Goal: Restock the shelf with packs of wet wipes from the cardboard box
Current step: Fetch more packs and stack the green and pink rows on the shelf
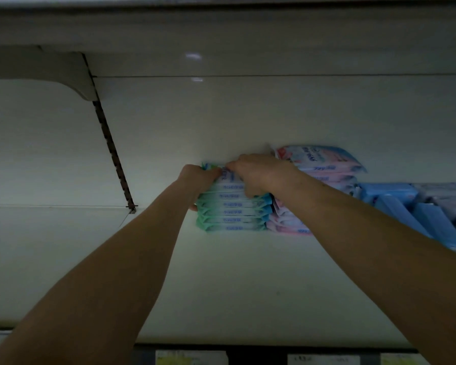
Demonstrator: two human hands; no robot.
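Green wipes stack point(232, 212) sits at the back of the white shelf point(221, 285). Left hand point(198, 177) grips its upper left end, fingers curled. Right hand point(258, 172) curls over its top right. Pink wipes stack point(327, 164) touches its right side; blue packs point(395, 196) lie beyond.

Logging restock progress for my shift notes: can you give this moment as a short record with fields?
left hand: grips the green stack at its left end
right hand: grips the stack's top packs from the right
green stack: wipes packs piled flat on the shelf
pink packs: stacked against its right side
blue packs: farther right, some leaning
price labels: on the shelf's front edge
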